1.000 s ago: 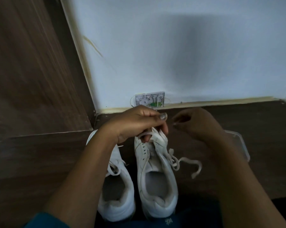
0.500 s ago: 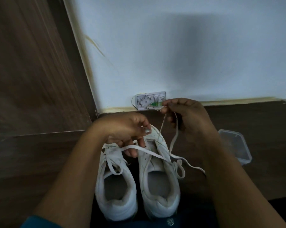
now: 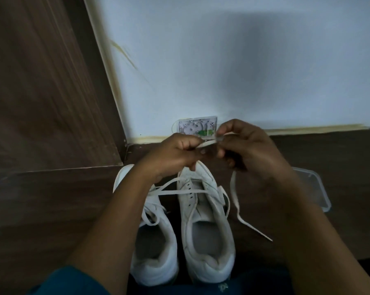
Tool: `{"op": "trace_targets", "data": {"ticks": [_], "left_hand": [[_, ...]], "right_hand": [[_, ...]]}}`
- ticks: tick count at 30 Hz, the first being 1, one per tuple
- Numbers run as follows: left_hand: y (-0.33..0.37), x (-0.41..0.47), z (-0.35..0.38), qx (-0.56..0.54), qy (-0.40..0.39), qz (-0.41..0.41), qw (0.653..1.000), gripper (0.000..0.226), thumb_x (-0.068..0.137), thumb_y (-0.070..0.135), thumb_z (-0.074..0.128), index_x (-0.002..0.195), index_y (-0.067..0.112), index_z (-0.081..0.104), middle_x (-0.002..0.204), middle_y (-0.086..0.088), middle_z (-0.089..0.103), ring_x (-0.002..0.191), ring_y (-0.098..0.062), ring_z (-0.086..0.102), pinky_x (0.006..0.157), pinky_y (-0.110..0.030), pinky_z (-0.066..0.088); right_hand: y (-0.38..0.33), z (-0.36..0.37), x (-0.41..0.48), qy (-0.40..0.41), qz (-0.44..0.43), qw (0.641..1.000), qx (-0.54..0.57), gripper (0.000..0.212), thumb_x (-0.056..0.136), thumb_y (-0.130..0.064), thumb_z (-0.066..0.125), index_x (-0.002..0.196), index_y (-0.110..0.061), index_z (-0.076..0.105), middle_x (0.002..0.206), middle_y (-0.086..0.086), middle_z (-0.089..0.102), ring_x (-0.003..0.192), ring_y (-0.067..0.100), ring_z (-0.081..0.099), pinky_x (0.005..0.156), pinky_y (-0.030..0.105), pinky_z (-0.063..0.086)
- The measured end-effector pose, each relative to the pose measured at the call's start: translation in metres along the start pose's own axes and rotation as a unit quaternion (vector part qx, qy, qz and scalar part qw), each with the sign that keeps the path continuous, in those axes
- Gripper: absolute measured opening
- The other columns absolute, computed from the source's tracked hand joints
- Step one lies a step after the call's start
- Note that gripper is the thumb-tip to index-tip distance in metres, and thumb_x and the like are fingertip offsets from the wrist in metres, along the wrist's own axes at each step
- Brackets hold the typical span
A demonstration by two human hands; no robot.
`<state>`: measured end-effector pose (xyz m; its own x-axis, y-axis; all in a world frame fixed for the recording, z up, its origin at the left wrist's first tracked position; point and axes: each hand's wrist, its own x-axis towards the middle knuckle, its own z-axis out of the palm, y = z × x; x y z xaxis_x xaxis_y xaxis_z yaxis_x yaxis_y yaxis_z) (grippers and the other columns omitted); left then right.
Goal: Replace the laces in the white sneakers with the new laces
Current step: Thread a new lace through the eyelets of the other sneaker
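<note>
Two white sneakers stand side by side on the dark floor, toes toward the wall. The left sneaker point(image 3: 156, 241) still has a tied lace. The right sneaker point(image 3: 205, 228) has its lace point(image 3: 235, 201) mostly pulled out; one strand crosses its eyelets and another hangs to the floor on the right. My left hand point(image 3: 175, 154) and my right hand point(image 3: 243, 145) are raised above the toe of the right sneaker, both pinching a short stretch of that lace between them.
A clear plastic container point(image 3: 311, 188) lies on the floor to the right. A small white box point(image 3: 197, 127) with a green mark sits against the pale wall. A dark wooden panel point(image 3: 41, 92) rises on the left.
My left hand rose from the sneaker's tongue to meet the right hand. The lace has come further out of the right sneaker, and both hands now pinch it.
</note>
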<state>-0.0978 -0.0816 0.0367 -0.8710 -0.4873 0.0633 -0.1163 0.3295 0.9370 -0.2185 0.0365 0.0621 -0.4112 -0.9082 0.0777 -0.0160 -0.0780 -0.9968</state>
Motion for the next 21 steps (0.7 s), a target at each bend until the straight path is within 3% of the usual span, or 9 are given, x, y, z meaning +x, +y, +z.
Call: {"op": "trace_targets", "data": {"ticks": [3,6,8,10,12,14,17,19,21], "left_hand": [[-0.014,0.004,-0.009,-0.018,0.089,-0.145,0.985,0.030,0.098,0.024,0.047,0.073,0.014,0.058,0.047,0.006,0.052,0.048,-0.008,0.055,0.068,-0.029,0.051],[-0.021,0.006,-0.010,-0.081,0.137,-0.278,0.947,0.049,0.097,0.045,0.039,0.063,0.012,0.051,0.046,-0.001,0.050,0.051,-0.018,0.060,0.068,-0.030,0.050],[-0.022,0.010,-0.007,-0.072,0.150,-0.268,0.949,0.051,0.097,0.046,0.040,0.063,0.011,0.056,0.058,-0.006,0.060,0.062,-0.020,0.062,0.077,-0.034,0.050],[-0.018,0.010,0.000,0.000,0.145,-0.233,0.962,0.035,0.094,0.040,0.048,0.079,0.011,0.062,0.080,-0.010,0.065,0.073,-0.021,0.062,0.082,-0.039,0.051],[-0.017,0.009,0.010,0.151,0.098,-0.213,0.960,0.022,0.090,0.032,0.058,0.091,0.010,0.056,0.086,-0.008,0.061,0.077,-0.021,0.059,0.071,-0.034,0.048],[-0.017,0.006,0.021,0.279,0.080,-0.208,0.934,0.020,0.086,0.022,0.062,0.093,0.012,0.045,0.091,-0.005,0.054,0.084,-0.020,0.054,0.068,-0.029,0.039],[-0.018,0.003,0.022,0.343,0.140,-0.193,0.909,0.027,0.083,0.014,0.062,0.105,0.009,0.047,0.112,-0.012,0.049,0.104,-0.027,0.051,0.076,-0.029,0.036],[-0.015,0.001,0.016,0.388,0.177,-0.145,0.893,0.032,0.084,0.018,0.062,0.112,0.013,0.048,0.114,-0.009,0.048,0.106,-0.027,0.047,0.080,-0.030,0.036],[-0.007,0.000,0.016,0.281,0.179,-0.067,0.940,0.029,0.086,0.020,0.062,0.112,0.022,0.049,0.105,-0.001,0.051,0.097,-0.019,0.051,0.077,-0.029,0.040]], "right_hand": [[-0.001,-0.029,0.007,0.079,-0.041,0.982,0.169,0.020,0.082,0.001,0.049,0.076,-0.015,0.059,0.048,-0.003,0.052,0.041,0.008,0.040,0.042,0.013,0.029],[0.000,-0.047,0.008,0.067,-0.080,0.947,0.303,0.020,0.081,-0.010,0.050,0.071,-0.017,0.066,0.056,-0.001,0.057,0.043,0.009,0.044,0.046,0.013,0.035],[0.000,-0.045,0.008,0.036,-0.073,0.948,0.306,0.023,0.080,-0.013,0.048,0.074,-0.015,0.070,0.068,0.002,0.067,0.050,0.012,0.056,0.049,0.017,0.044],[0.002,-0.035,0.009,0.008,-0.051,0.956,0.287,0.026,0.075,-0.007,0.048,0.084,-0.013,0.071,0.083,0.003,0.073,0.063,0.016,0.067,0.056,0.022,0.053],[0.008,-0.026,0.014,0.013,-0.046,0.982,0.180,0.035,0.076,0.011,0.051,0.097,-0.013,0.066,0.093,0.001,0.074,0.077,0.017,0.071,0.067,0.026,0.058],[0.018,-0.021,0.017,0.051,-0.054,0.997,-0.016,0.034,0.082,0.013,0.056,0.099,-0.014,0.067,0.092,0.000,0.075,0.082,0.018,0.072,0.076,0.033,0.059],[0.026,-0.023,0.019,0.124,-0.077,0.933,-0.328,0.008,0.085,-0.015,0.066,0.082,-0.014,0.074,0.066,0.000,0.068,0.056,0.009,0.061,0.060,0.022,0.051],[0.028,-0.023,0.021,0.092,-0.080,0.905,-0.408,0.023,0.087,-0.025,0.064,0.074,-0.010,0.075,0.059,0.008,0.063,0.045,0.008,0.048,0.045,0.012,0.035],[0.028,-0.017,0.021,0.023,-0.081,0.881,-0.465,0.029,0.087,-0.026,0.062,0.067,-0.008,0.073,0.064,0.010,0.063,0.052,0.013,0.053,0.046,0.015,0.037]]}}
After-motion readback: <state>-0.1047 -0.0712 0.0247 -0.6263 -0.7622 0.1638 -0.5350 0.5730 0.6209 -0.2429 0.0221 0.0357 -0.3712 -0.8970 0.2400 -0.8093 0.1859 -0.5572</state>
